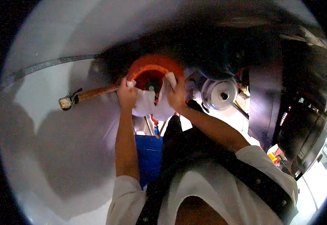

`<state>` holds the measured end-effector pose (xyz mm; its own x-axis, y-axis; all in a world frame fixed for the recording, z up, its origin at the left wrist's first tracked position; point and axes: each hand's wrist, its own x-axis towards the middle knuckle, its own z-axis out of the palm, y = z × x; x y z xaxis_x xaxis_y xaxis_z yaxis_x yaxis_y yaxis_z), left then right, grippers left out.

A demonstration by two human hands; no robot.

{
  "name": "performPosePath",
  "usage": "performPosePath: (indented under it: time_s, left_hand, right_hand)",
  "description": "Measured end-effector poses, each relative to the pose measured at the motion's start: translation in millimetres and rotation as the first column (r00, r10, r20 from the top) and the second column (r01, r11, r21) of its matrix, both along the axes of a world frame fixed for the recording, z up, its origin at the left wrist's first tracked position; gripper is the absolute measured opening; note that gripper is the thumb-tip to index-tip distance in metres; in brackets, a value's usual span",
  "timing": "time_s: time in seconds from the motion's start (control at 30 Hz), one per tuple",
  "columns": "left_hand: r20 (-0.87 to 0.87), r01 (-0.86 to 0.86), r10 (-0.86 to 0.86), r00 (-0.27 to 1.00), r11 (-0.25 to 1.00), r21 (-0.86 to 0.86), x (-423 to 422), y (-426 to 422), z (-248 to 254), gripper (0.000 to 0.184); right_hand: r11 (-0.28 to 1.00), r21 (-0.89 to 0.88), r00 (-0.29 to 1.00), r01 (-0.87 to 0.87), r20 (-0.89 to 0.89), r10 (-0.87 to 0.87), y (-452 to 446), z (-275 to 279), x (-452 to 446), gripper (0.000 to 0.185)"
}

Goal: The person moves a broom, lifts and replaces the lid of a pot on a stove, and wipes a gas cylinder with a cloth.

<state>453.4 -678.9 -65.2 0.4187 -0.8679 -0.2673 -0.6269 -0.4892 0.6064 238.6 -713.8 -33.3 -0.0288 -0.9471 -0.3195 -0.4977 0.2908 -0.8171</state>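
A round orange-red ring-shaped object (154,62) with a dark hollow is in the middle of the head view. White cloth or paper (144,103) hangs across its lower part. My left hand (128,93) is closed at the object's left edge, with a bit of the white material at its fingertips. On the right side, my right hand (176,95) presses a folded strip of the same white material against the rim. Dim light hides what lies inside the hollow.
A wooden pole (96,93) with a bound end sticks out left. To the right is a round shiny metal object (219,94). A blue surface (148,155) lies below my hands. Dark panels (264,105) stand further right, and a pale wall (69,150) fills the left.
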Motion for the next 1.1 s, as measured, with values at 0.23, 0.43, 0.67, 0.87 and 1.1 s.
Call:
performPosePath:
  time_s: [0.23, 0.43, 0.67, 0.87, 1.1]
  left_hand:
    - [0.030, -0.244, 0.245, 0.969, 0.969, -0.032, 13, -24, 18, 0.045]
    - [0.039, -0.450, 0.461, 0.886, 0.878, -0.164, -71, 19, -32, 0.049]
    - [-0.118, -0.731, 0.723, 0.680, 0.660, -0.172, -143, -31, 17, 0.047]
    - [-0.161, -0.698, 0.680, 0.716, 0.689, -0.193, -157, -13, 29, 0.046]
    - [0.042, -0.510, 0.513, 0.857, 0.858, -0.069, -118, -64, 45, 0.044]
  right_hand:
    - [0.982, 0.133, 0.990, -0.137, -0.022, 0.142, -67, -10, 34, 0.049]
    - [0.922, 0.058, 0.924, -0.383, 0.040, 0.381, -101, 5, -12, 0.053]
    - [0.846, 0.132, 0.827, -0.517, -0.176, 0.534, -167, -6, -15, 0.063]
    - [0.876, 0.149, 0.854, -0.459, -0.196, 0.481, -135, -11, -35, 0.068]
    - [0.917, 0.175, 0.905, -0.358, -0.177, 0.387, -167, 3, -31, 0.069]
